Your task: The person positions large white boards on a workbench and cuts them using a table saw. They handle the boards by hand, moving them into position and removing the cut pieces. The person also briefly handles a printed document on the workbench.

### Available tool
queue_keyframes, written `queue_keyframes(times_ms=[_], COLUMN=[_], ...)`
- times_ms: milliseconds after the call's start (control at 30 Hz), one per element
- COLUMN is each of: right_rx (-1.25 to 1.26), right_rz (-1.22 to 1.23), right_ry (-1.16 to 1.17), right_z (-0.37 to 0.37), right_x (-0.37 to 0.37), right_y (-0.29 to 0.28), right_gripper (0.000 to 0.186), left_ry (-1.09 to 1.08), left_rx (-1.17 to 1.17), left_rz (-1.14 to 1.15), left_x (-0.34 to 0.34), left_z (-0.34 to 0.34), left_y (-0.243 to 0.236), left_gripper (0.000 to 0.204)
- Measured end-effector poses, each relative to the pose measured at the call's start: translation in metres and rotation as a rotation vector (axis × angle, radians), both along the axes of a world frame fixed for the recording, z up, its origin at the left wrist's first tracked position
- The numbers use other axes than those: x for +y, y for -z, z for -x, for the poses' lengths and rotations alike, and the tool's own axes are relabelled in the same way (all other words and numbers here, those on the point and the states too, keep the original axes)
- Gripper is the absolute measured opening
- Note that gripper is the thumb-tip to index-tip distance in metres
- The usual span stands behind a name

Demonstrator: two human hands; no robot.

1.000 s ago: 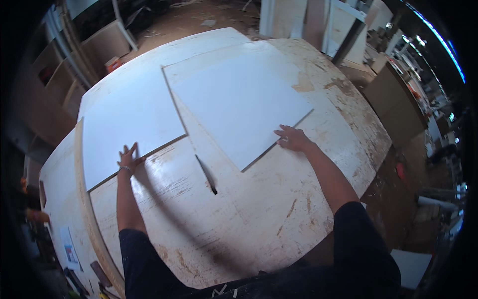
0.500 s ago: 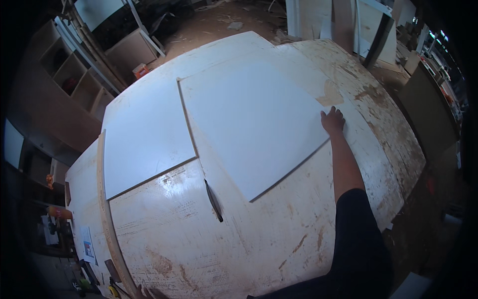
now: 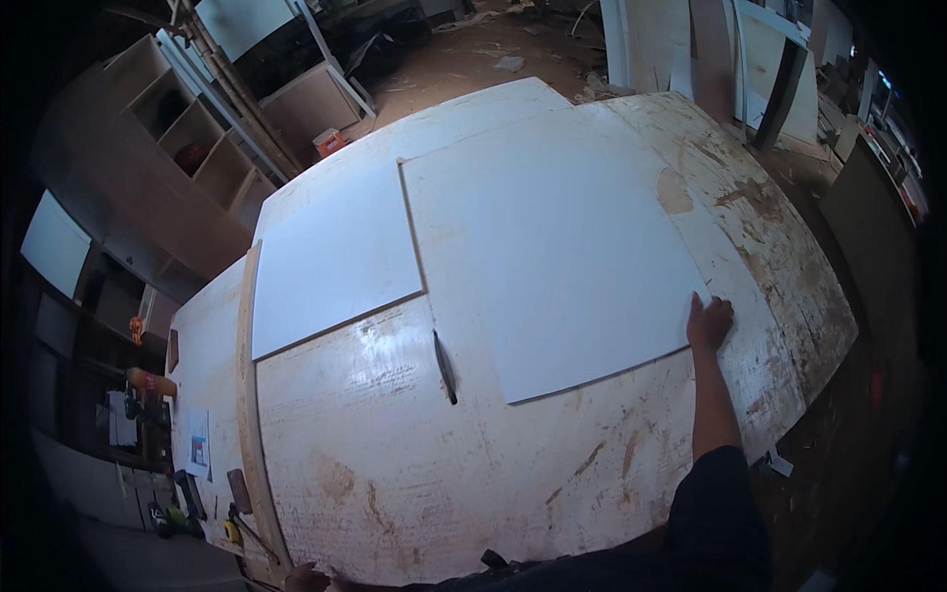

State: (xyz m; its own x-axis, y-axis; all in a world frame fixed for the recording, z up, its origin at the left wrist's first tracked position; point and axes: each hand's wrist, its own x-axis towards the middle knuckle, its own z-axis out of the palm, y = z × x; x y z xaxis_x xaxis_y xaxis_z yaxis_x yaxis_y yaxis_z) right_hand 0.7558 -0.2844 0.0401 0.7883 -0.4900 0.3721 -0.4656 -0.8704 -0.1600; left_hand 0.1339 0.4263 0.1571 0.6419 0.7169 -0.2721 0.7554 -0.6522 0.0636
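The right hand (image 3: pixel 711 321) rests at the right edge of a white panel (image 3: pixel 582 257), near its lower right corner, thumb and fingers spread apart. That panel lies flat on the worn table (image 3: pixel 513 483), right of a dark blade (image 3: pixel 445 367) and a second panel (image 3: pixel 335 261). The left hand (image 3: pixel 308 578) sits low beside a wooden strip (image 3: pixel 248 395), too dim to tell its grip.

Both panels (image 3: pixel 592 266) are plain white, and the worktable (image 3: pixel 513 474) is off-white, blotched brown.
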Motion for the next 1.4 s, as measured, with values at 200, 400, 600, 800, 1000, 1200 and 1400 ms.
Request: queue_keyframes(times_ms=[200,400,600,800,1000,1200,1400], right_rx=[0.158,0.102,0.242,-0.027,-0.331,-0.255,-0.760], right_rz=[0.025,-0.144,-0.924,-1.977,-2.113,-2.213,-1.666], right_ry=[0.269,0.438,0.079,0.016,-0.026,-0.006,0.305], right_z=[0.187,0.374,0.522,0.502,0.446,0.521,0.692], right_x=[-0.045,-0.136,-0.187,-0.209,-0.255,-0.330,-0.418], right_y=[-0.022,0.013,0.006,0.018,0.051,-0.067,-0.108], right_gripper=[0.063,0.069,0.072,0.050,0.052,0.055,0.056], left_ry=[-0.030,0.112,-0.280,0.075,0.203,0.033,-0.205], left_rx=[0.210,0.367,-0.261,-0.118,0.252,0.195,0.040], left_rz=[0.288,0.518,1.281,1.167,0.972,0.922,0.958], left_x=[-0.006,-0.038,-0.109,-0.263,-0.262,-0.334,-0.339], left_z=[0.136,0.203,0.191,0.089,0.081,0.126,0.238], left_y=[0.060,0.137,0.142,0.003,0.126,0.076,0.142], left_gripper=[0.033,0.026,0.020,0.022,0.040,0.042,0.043])
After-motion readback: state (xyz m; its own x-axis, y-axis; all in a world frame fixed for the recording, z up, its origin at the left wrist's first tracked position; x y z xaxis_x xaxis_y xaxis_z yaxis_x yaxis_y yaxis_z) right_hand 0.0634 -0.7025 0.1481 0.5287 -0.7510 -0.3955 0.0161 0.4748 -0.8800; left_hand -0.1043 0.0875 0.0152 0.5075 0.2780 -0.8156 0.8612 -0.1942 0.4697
